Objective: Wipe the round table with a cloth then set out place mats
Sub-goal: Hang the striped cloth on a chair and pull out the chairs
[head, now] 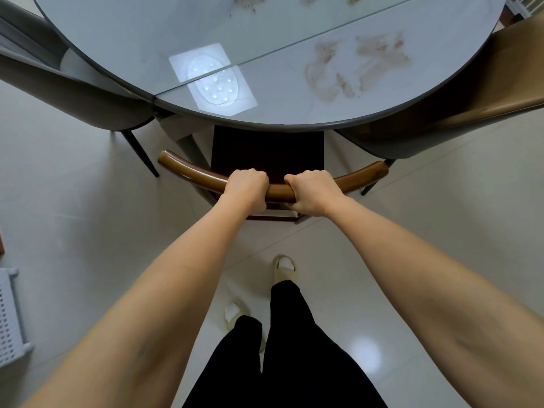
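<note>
The fingers (250, 173) of the left hand (246, 188) and right hand (313, 191) are clenched side by side around the curved wooden chair back (191, 172). Beyond it lies the round table (265, 83) (brown smears (353, 69) on its surface).

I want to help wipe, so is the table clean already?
No, the round table has brown smears on it, and both hands grip the chair back.

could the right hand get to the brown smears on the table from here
Probably yes, but not immediately. The right hand is clenched on the chair's wooden backrest, as is the left hand. Once it lets go, nothing stands between it and the brown smears on the round table.
</note>
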